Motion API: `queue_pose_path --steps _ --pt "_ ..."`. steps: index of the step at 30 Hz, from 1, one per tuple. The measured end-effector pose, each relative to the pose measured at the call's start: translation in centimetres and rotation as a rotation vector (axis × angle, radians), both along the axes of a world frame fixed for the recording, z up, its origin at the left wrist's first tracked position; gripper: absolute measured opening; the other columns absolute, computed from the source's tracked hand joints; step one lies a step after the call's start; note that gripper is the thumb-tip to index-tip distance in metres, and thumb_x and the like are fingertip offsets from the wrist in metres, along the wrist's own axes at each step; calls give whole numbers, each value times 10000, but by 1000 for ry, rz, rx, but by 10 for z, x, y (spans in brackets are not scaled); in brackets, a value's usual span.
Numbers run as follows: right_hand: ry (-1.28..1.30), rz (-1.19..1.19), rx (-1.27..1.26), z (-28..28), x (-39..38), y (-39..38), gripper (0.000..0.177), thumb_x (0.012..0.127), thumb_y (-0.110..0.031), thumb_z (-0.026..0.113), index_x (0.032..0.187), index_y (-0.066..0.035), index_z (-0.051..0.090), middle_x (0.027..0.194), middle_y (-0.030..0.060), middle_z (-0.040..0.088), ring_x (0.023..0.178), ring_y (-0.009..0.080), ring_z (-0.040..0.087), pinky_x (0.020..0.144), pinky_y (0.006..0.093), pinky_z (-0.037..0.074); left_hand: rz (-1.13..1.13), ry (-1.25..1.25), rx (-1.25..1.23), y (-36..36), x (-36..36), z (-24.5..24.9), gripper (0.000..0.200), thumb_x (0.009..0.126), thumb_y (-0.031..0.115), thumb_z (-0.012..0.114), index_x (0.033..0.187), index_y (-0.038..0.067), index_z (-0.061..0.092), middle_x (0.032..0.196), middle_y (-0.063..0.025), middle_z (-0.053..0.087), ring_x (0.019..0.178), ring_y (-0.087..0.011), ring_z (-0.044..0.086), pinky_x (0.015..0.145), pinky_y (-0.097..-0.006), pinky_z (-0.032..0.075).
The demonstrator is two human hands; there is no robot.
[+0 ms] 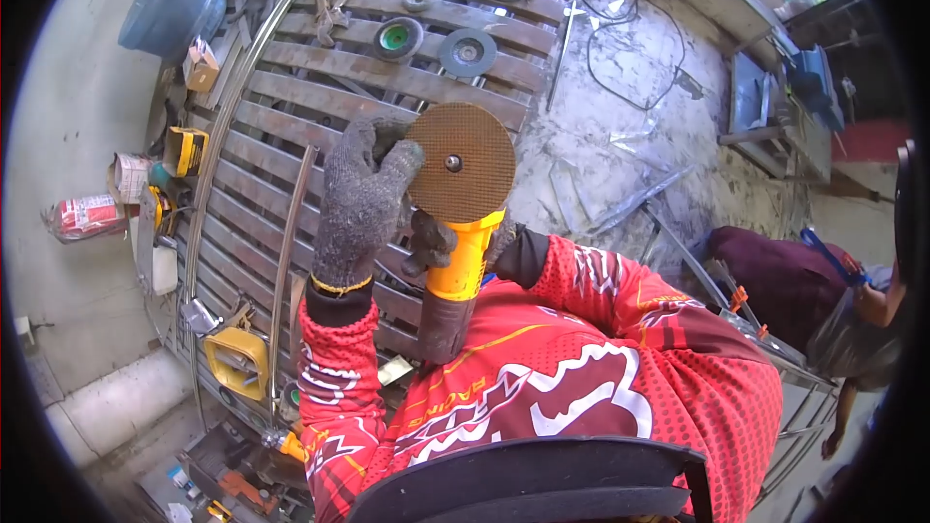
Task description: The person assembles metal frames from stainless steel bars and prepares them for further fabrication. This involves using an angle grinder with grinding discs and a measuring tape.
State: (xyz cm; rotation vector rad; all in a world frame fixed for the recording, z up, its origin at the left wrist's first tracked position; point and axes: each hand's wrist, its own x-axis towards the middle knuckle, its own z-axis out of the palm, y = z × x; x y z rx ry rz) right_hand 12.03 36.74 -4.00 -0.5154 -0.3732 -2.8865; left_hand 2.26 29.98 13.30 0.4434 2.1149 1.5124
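A yellow and dark angle grinder [455, 276] is held in front of my chest, its brown mesh-faced cutting disc [475, 136] turned up toward me. My right hand [431, 242], in a dark glove, wraps around the grinder's yellow body from behind; fingertips show on its left side, the palm is hidden. My left hand [366, 189], in a grey knit glove, has its fingers curled at the disc's left edge, the thumb tip against the rim. A bare spindle end [453, 163] shows at the disc's centre. Beneath lies a slatted metal table [262, 160].
Several grinding discs lie on the far slats, among them a green-centred one [397, 38] and a grey flap disc [467, 52]. Long metal bars [225, 102] run along the left. A black cable [591, 48] trails over the floor. Another person [852, 320] is at the right.
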Motion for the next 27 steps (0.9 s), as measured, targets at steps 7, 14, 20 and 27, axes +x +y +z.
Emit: queue_pose_path --steps 7,14,20,27 --pt "39 36 37 7 -2 5 489 869 -449 669 1164 -72 569 821 86 614 725 265 597 815 481 472 -24 119 -42 7 2 -4 208 918 56 627 1116 -9 624 984 -74 673 867 -139 624 799 -303 518" --pt "-2 29 65 -10 4 -7 450 883 -506 640 1070 -102 574 759 67 581 690 247 574 720 414 492 -47 226 -85 2 3 -10 211 911 78 656 1097 -17 627 952 -83 679 845 -148 635 785 -318 527" --pt "8 -55 23 2 3 -11 535 851 -578 631 1102 -110 566 756 63 577 687 253 574 700 402 493 177 216 188 -18 -1 -21 187 969 143 619 1115 26 614 856 -28 607 714 -97 571 666 -263 510" --pt "16 47 40 -4 5 0 496 847 -490 673 1127 -95 568 764 64 564 686 228 549 698 386 501 231 -320 -65 -73 -27 -59 310 928 172 548 1209 50 589 863 -43 583 677 -147 589 646 -296 536"
